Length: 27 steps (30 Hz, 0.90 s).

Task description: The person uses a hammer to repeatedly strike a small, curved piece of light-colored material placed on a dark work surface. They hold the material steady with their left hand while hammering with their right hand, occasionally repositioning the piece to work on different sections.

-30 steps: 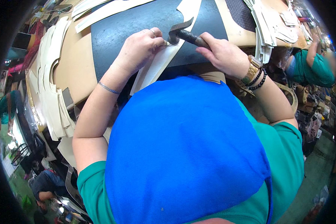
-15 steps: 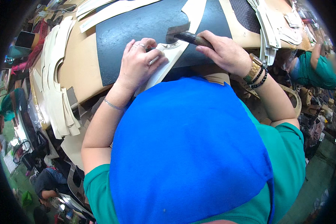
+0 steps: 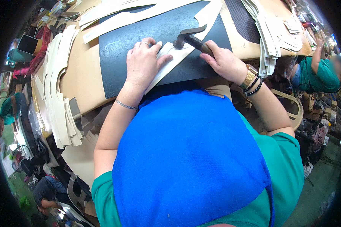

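Observation:
My right hand [image 3: 228, 63] is closed round the dark handle of a hammer [image 3: 195, 41]. The hammer's curved metal head rests on or just over a long cream-white cut piece [image 3: 175, 59], probably leather. That piece lies slantwise on a black mat [image 3: 119, 49], its wide part at the far end. My left hand [image 3: 143, 64] lies on its near left edge, thumb out to the side and fingers pointing away from me. Nothing is gripped in the left hand. The near end of the piece passes beneath my left wrist.
Stacks of cream cut strips [image 3: 56, 75] line the table's left side. More strips [image 3: 121, 18] lie along the mat's far edge, and another bundle [image 3: 268, 41] hangs over the right edge. A dark woven sheet [image 3: 244, 20] lies at the far right. A co-worker [image 3: 316, 73] is beyond, at right.
The left hand's curled fingers have let go of the piece's edge and flattened onto it. The hammer has turned and come down nearer the piece. The piece lies flatter.

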Available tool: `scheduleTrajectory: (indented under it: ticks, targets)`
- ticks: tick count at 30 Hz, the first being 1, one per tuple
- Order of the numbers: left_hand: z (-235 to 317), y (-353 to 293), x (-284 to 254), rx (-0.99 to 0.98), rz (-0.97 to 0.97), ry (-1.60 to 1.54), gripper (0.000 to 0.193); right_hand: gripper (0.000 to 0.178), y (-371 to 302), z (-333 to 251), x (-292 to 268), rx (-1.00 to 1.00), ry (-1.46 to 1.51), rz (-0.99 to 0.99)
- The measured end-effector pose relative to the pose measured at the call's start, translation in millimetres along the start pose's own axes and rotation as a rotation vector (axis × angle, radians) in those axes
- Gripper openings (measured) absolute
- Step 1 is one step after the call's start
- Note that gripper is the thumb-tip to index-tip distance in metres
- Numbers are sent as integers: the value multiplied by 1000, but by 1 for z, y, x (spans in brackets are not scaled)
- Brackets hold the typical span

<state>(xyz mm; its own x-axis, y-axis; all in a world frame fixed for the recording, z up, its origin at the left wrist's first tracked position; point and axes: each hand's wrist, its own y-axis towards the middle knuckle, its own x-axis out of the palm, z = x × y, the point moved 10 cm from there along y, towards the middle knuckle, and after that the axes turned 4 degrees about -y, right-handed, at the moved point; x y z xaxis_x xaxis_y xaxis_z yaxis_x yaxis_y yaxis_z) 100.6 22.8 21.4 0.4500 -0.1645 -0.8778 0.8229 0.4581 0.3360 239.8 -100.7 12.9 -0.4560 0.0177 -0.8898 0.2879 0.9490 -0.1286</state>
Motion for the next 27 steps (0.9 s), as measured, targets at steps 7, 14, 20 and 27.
scheduleTrajectory:
  ticks: [7, 14, 20, 27]
  targets:
    - [-17, -2, 16, -229, -121, -401, 31, 32, -7, 3, 9, 50, 73, 26]
    - [15, -7, 9, 77, -68, -72, 20, 31, 5, -13, -11, -72, 3, 36]
    - [4, -11, 7, -13, -121, -217, 22, 33, 25, -25, -14, -110, 25, 44]
    - [-18, -14, 7, -176, -241, -490, 19, 34, 23, -17, -9, -155, 39, 102]
